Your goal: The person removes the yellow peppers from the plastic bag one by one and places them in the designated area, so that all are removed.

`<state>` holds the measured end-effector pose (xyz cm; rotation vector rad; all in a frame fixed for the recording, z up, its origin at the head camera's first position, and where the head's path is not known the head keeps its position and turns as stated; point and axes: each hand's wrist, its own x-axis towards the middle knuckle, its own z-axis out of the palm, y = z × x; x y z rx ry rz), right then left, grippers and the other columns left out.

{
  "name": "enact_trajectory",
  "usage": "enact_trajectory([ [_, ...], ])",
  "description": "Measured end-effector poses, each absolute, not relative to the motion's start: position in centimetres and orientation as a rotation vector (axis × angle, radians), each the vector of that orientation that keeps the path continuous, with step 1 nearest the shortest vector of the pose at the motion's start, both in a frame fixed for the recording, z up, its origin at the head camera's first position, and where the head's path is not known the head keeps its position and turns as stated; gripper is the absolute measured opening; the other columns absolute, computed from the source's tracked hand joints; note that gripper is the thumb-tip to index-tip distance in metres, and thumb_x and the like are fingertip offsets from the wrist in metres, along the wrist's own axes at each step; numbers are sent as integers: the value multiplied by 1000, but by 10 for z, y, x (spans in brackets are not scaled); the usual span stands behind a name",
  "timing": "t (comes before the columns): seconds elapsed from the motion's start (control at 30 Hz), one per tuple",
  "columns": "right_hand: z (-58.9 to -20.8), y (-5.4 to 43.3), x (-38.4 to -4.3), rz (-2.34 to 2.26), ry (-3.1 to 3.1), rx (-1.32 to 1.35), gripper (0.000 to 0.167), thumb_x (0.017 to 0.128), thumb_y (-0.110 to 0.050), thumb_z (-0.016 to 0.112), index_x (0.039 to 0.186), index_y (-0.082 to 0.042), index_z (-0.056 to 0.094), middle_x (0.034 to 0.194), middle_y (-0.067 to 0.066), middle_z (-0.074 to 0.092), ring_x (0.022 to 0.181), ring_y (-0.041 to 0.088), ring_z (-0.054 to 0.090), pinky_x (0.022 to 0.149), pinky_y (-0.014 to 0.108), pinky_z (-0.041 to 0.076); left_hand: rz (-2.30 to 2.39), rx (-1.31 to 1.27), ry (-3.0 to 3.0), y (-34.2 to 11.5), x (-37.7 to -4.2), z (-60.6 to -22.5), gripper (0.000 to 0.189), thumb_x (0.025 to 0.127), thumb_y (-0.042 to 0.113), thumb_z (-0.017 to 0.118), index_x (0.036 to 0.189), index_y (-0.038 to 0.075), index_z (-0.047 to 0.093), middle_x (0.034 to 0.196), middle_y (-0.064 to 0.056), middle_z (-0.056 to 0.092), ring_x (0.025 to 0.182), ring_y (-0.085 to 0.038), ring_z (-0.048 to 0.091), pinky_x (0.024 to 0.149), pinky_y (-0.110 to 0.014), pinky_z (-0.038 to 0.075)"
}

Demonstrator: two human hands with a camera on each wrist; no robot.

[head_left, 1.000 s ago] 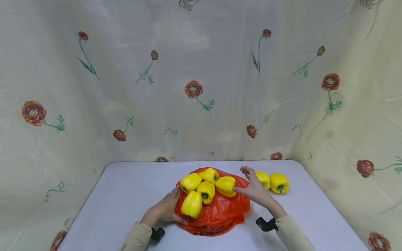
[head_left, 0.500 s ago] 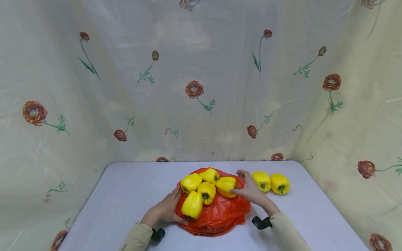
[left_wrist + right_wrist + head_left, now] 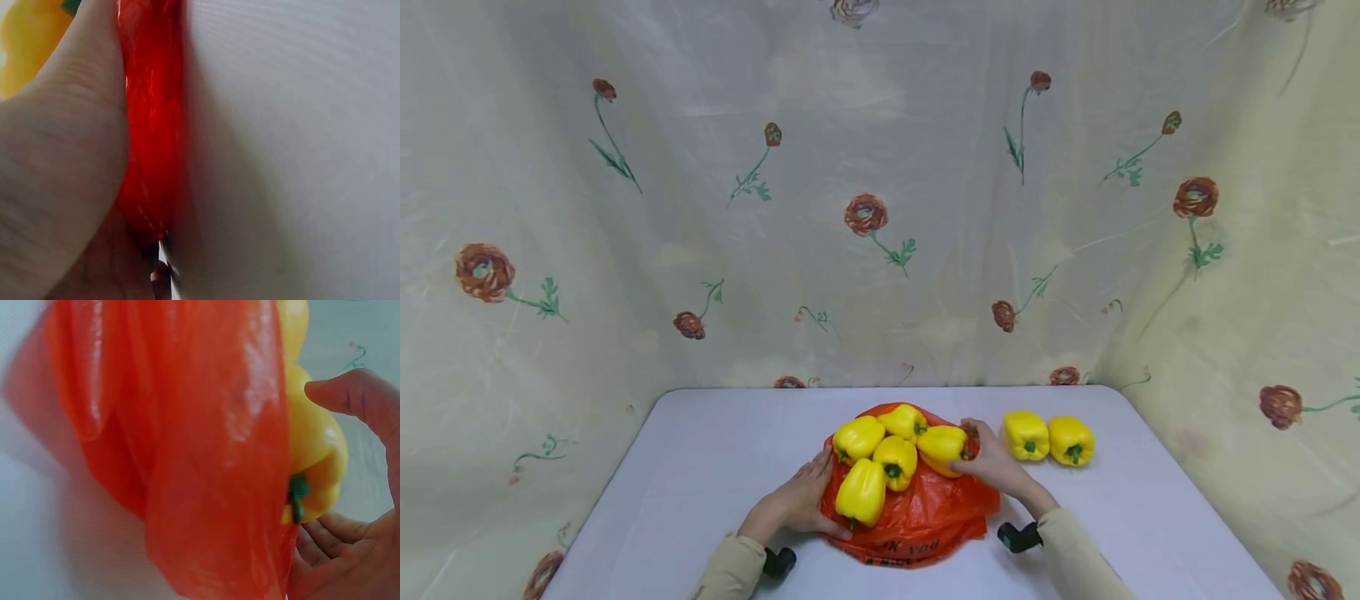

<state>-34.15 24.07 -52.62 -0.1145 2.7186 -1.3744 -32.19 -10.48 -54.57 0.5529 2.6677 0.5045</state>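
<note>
Bracing the crumpled red plastic bag (image 3: 940, 512) under blocky yellow bell peppers (image 3: 861, 493) on the white bench (image 3: 737, 425) seems underway: left hand (image 3: 803, 497) outstretched against its side, right hand (image 3: 990, 458) around the bag's rightmost pepper (image 3: 942, 443), grip unclear; next calls for firming that hold.

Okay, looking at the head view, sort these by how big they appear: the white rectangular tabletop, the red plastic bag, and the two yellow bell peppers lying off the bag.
1. White rectangular tabletop
2. Red plastic bag
3. Left yellow bell pepper and right yellow bell pepper: they look too alike to rank.
</note>
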Motion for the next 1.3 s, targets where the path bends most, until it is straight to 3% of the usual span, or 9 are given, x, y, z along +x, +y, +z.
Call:
enact_trajectory([
  [0.5, -544, 237, -339, -1402, 2692, -142, 85, 77, -35, 81, 142, -4, 35, 141, 17, 46, 121, 30, 49, 108, 57, 37, 506, 548, 2667, -104, -321, -545, 131, 62, 72, 73, 155, 3, 12, 163, -14, 6, 148, -32, 16, 119, -52, 19],
  [1.3, -526, 238, -334, -1396, 2778, -118, 88, 77, -38, 80, 142, 0, 35, 143, 23, 43, 128, 37, 46, 108, 57, 36, 502, 613, 2676, -107, -321, -545, 131, 64, 72, 73, 154, -1, 11, 162, -17, 4, 149, -32, 14, 120, -50, 19],
])
